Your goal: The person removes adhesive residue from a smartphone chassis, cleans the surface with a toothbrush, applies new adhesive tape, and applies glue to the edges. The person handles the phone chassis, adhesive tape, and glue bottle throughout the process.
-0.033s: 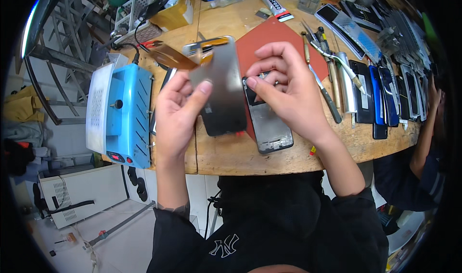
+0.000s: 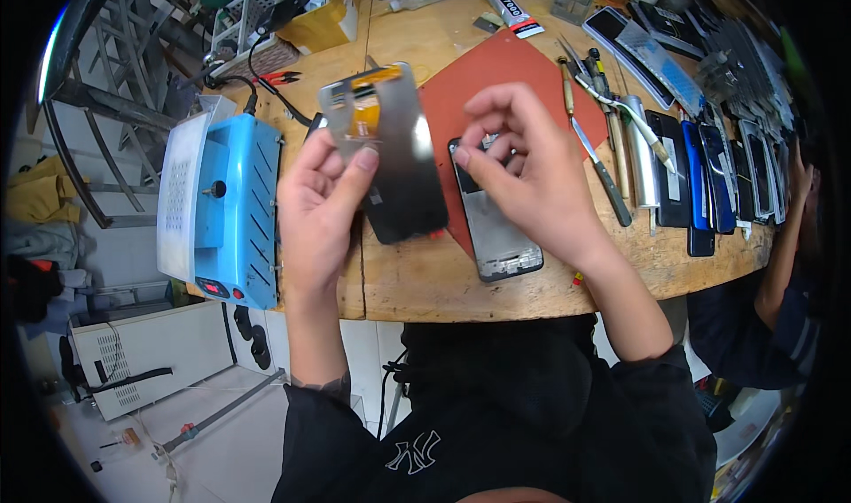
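My left hand (image 2: 324, 193) grips a phone screen (image 2: 403, 188) by its left edge, thumb over the back. The screen is dark grey below and lighter towards the top, where an orange flex cable (image 2: 366, 115) lies across it. Beside it, a phone frame (image 2: 503, 237) with a silvery inner plate extends over the wooden bench. My right hand (image 2: 536, 171) has curled fingers around the frame's upper end, its thumb on the left edge. That hand hides much of the frame's top.
A red mat (image 2: 496, 69) lies behind both hands. On the left stands a blue machine (image 2: 244, 210) with a white panel. Tweezers, screwdrivers and a knife (image 2: 603, 175) line the right, beyond them several phones (image 2: 696, 179). A glue tube (image 2: 510, 8) lies at the back.
The brown sheet-like part sticking out left of the screen's top no longer shows there; the orange cable now lies over the screen's back. The screen has shifted slightly left and tilted.
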Demonstrator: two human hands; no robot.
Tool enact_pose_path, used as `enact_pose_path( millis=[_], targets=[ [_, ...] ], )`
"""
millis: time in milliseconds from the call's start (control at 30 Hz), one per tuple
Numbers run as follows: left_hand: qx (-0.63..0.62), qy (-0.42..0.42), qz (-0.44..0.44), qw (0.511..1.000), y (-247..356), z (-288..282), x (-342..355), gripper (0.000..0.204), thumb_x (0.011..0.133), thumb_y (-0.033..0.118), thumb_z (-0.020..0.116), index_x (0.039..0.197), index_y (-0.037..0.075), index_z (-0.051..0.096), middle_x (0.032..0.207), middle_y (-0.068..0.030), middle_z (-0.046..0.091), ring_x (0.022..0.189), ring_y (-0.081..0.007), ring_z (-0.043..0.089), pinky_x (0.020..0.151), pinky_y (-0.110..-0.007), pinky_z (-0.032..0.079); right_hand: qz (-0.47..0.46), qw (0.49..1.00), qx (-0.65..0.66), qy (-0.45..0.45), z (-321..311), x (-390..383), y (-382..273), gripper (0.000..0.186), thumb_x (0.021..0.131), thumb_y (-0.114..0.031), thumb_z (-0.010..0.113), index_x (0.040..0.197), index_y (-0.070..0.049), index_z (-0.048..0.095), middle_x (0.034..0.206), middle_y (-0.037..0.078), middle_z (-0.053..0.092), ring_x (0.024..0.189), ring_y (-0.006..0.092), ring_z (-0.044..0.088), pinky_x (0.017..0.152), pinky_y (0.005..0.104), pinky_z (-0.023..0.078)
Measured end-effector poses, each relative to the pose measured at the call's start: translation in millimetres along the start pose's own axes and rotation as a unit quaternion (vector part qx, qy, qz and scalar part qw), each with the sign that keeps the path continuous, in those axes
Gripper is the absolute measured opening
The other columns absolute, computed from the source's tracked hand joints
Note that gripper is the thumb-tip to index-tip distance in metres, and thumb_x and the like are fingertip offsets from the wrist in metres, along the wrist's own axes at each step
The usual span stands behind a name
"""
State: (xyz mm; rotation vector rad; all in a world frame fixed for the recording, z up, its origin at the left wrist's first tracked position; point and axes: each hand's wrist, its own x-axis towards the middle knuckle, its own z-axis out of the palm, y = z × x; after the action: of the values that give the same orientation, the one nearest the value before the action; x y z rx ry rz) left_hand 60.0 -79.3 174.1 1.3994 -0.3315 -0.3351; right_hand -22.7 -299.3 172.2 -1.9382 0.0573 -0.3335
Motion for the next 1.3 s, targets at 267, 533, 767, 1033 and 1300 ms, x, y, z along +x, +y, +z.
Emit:
enact_pose_path(
  millis=[267, 533, 767, 1033, 1300],
  targets=[
    [0.015, 0.035, 0.057, 0.998, -13, -9, -3, 0.035, 0.111, 0.002, 0.059, 0.145, -0.004, 0.055, 0.130, -0.0161, 0.076, 0.110, -0.0162, 0.076, 0.090, -0.029, 0.063, -0.053, 0.943, -0.314, -0.095, 5, -41, 9, 0.033, 0.088, -0.012, 0.082, 0.111, -0.002, 0.059, 0.108, 0.018, 0.057, 0.105, 0.0387, 0.064, 0.087, 0.0505, 0.055],
    [-0.019, -0.038, 0.097, 0.994, -18, 37, 0, 0.026, 0.112, -0.001, 0.058, 0.137, -0.005, 0.057, 0.128, -0.0160, 0.076, 0.116, -0.0135, 0.072, 0.098, -0.028, 0.058, -0.012, 0.988, -0.152, -0.006, -31, -27, 5, 0.015, 0.099, -0.012, 0.076, 0.108, -0.001, 0.070, 0.101, 0.012, 0.069, 0.086, 0.0264, 0.072, 0.076, 0.0366, 0.057],
    [0.022, -0.038, 0.127, 0.991, -26, 50, -7, 0.031, 0.110, -0.001, 0.060, 0.141, -0.006, 0.059, 0.123, -0.0111, 0.075, 0.107, -0.0106, 0.071, 0.092, -0.025, 0.057, 0.070, 0.979, 0.191, -0.011, 8, -21, 3, 0.023, 0.107, -0.019, 0.074, 0.114, 0.003, 0.073, 0.087, 0.003, 0.075, 0.068, 0.0045, 0.066, 0.061, 0.0215, 0.051],
    [-0.027, -0.070, 0.149, 0.986, -31, 39, -11, 0.044, 0.115, 0.018, 0.061, 0.149, -0.008, 0.053, 0.135, -0.0129, 0.067, 0.120, -0.0143, 0.065, 0.103, -0.030, 0.052, 0.070, 0.966, 0.247, -0.016, 18, -21, 7, 0.015, 0.106, -0.013, 0.075, 0.106, 0.002, 0.070, 0.080, -0.001, 0.071, 0.059, -0.0011, 0.059, 0.052, 0.0178, 0.043],
    [-0.022, -0.044, 0.205, 0.978, -8, 48, 7, 0.050, 0.110, 0.018, 0.070, 0.148, -0.010, 0.055, 0.138, -0.0183, 0.069, 0.124, -0.0188, 0.067, 0.110, -0.033, 0.052, 0.102, 0.965, 0.242, -0.022, 20, -22, 0, 0.011, 0.104, -0.010, 0.077, 0.103, 0.001, 0.073, 0.080, -0.002, 0.070, 0.065, -0.0030, 0.054, 0.056, 0.0182, 0.041]
  ],
)
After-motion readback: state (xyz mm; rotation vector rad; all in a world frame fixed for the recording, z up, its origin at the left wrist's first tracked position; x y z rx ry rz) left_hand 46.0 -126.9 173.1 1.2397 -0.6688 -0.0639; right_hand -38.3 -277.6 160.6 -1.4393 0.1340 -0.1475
